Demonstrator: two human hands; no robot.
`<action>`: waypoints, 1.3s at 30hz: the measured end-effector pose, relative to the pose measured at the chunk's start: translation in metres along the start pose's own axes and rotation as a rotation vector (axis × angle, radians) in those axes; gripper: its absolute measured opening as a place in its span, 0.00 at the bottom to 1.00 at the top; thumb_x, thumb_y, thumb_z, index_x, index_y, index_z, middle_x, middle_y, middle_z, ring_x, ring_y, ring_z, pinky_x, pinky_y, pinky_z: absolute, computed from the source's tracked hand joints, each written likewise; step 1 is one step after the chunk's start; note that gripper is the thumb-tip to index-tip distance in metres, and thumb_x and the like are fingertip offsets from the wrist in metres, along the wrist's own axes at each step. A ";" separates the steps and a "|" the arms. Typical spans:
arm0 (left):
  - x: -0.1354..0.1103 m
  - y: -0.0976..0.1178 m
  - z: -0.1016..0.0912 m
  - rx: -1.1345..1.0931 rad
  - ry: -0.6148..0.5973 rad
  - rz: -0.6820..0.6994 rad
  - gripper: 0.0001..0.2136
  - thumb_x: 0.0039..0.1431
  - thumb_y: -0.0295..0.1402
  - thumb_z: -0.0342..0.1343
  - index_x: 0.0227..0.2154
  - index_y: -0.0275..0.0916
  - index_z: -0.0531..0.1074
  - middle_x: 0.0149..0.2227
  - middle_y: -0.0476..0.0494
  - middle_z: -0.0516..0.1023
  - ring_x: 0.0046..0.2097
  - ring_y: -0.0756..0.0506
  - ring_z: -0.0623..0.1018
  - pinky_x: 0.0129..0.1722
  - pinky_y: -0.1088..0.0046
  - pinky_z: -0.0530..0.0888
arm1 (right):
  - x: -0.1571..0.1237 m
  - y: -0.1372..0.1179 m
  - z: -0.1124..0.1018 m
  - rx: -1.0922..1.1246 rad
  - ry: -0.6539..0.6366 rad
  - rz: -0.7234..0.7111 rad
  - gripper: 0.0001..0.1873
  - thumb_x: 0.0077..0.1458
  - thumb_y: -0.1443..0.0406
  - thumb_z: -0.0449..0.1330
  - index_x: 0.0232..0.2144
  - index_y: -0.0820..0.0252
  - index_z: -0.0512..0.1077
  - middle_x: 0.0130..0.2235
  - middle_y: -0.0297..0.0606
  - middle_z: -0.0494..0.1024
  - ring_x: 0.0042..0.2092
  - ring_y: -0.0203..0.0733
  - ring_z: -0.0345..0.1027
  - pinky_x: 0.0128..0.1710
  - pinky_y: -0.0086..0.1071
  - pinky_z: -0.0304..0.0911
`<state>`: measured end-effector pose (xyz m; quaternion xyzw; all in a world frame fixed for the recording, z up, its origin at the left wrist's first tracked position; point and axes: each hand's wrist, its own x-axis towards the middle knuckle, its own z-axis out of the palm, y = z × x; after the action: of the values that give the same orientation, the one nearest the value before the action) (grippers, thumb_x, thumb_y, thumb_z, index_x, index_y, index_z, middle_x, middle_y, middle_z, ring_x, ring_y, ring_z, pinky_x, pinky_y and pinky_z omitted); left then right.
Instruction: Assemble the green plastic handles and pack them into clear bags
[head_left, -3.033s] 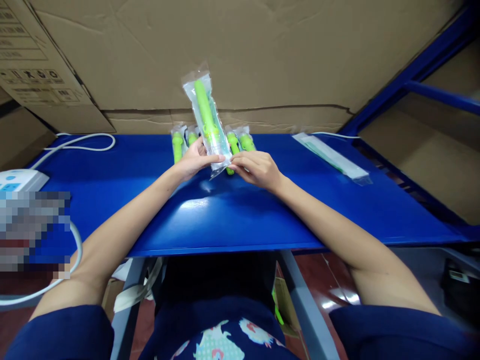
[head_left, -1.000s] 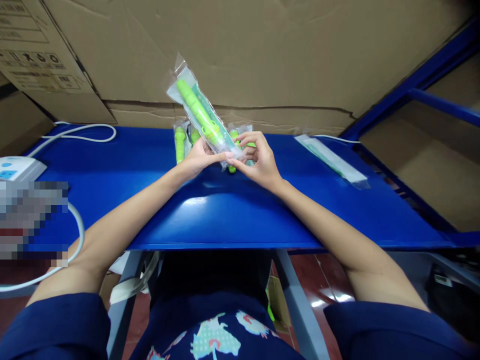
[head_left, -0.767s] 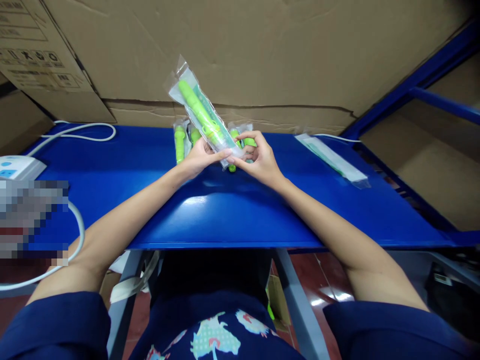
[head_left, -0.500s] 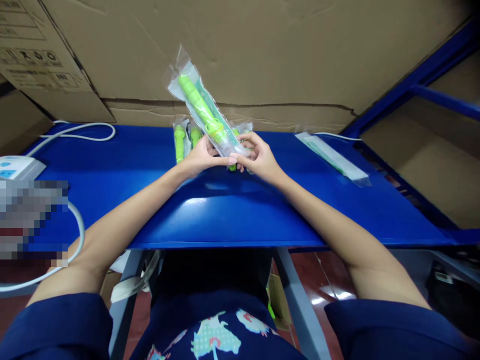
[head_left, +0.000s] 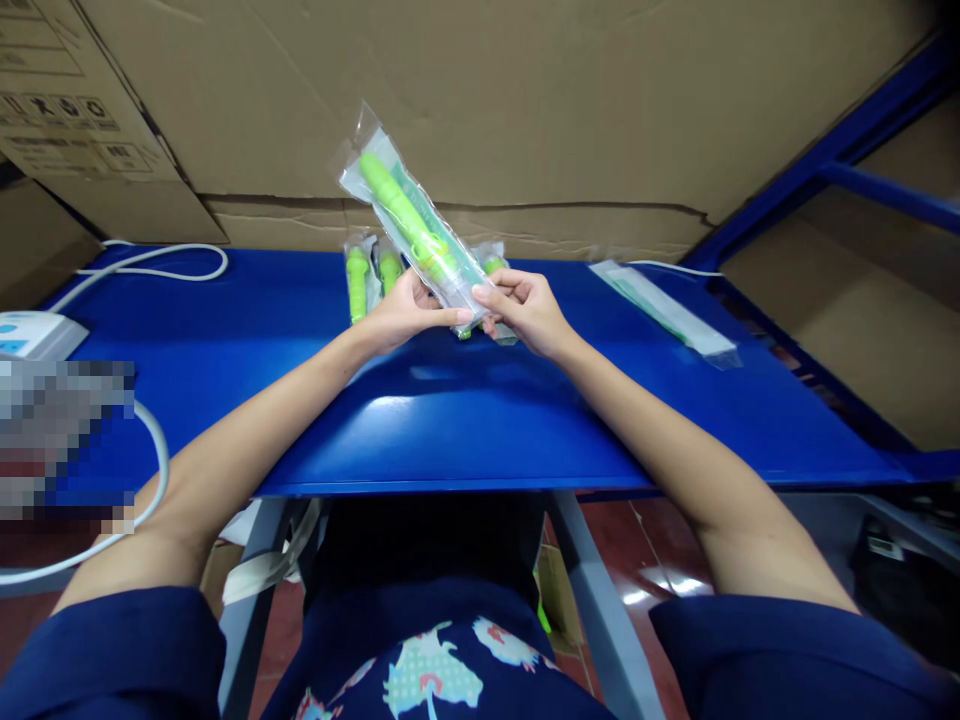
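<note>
A clear plastic packet point(head_left: 409, 215) holds a lime-green tube-shaped item with a loop near its lower end and a white and green card behind it. It is tilted, top to the upper left, above the blue table. My left hand point(head_left: 411, 312) grips its lower left edge, thumb across the front. My right hand point(head_left: 523, 308) pinches the lower right corner between thumb and fingers. Behind the hands, several similar packets lie on the table, such as a green packet point(head_left: 358, 280) at the left and another packet point(head_left: 495, 262) partly hidden by my right hand.
A flat packet with a white and green card point(head_left: 664, 312) lies on the right of the blue table point(head_left: 465, 430). On the left are a white power strip point(head_left: 45, 332) and a white cable point(head_left: 161, 262). Cardboard point(head_left: 525, 110) stands behind; a blue metal frame point(head_left: 885, 195) rises at the right.
My right hand has shifted slightly right along the packet's lower end, with its thumb higher on the edge. The packet has dipped a little; my left hand stays nearly still.
</note>
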<state>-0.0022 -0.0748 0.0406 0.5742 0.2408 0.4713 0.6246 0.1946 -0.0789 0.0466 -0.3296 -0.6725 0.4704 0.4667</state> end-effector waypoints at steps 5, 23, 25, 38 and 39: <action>-0.001 0.001 0.000 -0.029 0.012 -0.028 0.42 0.35 0.28 0.77 0.57 0.33 0.69 0.55 0.33 0.78 0.67 0.27 0.71 0.70 0.46 0.66 | 0.000 0.001 0.000 0.047 0.011 0.033 0.28 0.44 0.43 0.75 0.26 0.57 0.70 0.21 0.28 0.72 0.19 0.32 0.65 0.16 0.28 0.65; 0.000 0.000 0.001 -0.013 -0.018 0.008 0.37 0.36 0.31 0.78 0.52 0.33 0.72 0.51 0.34 0.79 0.62 0.28 0.74 0.65 0.46 0.70 | -0.005 -0.008 0.006 0.102 0.019 0.051 0.29 0.42 0.44 0.76 0.21 0.58 0.69 0.18 0.28 0.71 0.17 0.31 0.63 0.16 0.26 0.58; -0.001 0.001 0.001 -0.013 -0.015 0.006 0.36 0.36 0.31 0.78 0.51 0.32 0.72 0.51 0.34 0.78 0.63 0.28 0.74 0.65 0.45 0.70 | -0.006 -0.009 0.005 0.091 0.015 0.037 0.29 0.43 0.43 0.75 0.21 0.58 0.70 0.18 0.29 0.71 0.17 0.31 0.62 0.16 0.27 0.57; 0.001 -0.003 0.001 0.000 0.003 -0.022 0.38 0.34 0.36 0.79 0.51 0.33 0.70 0.49 0.34 0.78 0.60 0.28 0.76 0.61 0.48 0.74 | -0.008 -0.008 0.004 0.026 0.001 0.017 0.29 0.46 0.42 0.73 0.20 0.57 0.70 0.17 0.29 0.71 0.17 0.31 0.61 0.18 0.28 0.57; 0.001 -0.002 0.001 0.003 0.004 -0.024 0.38 0.34 0.36 0.79 0.51 0.33 0.70 0.49 0.34 0.78 0.60 0.28 0.76 0.61 0.47 0.74 | -0.008 -0.008 0.004 0.027 -0.002 0.016 0.29 0.46 0.42 0.73 0.20 0.57 0.70 0.17 0.29 0.71 0.17 0.31 0.62 0.18 0.28 0.57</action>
<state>0.0000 -0.0746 0.0388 0.5712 0.2495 0.4647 0.6289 0.1936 -0.0895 0.0512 -0.3282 -0.6637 0.4835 0.4669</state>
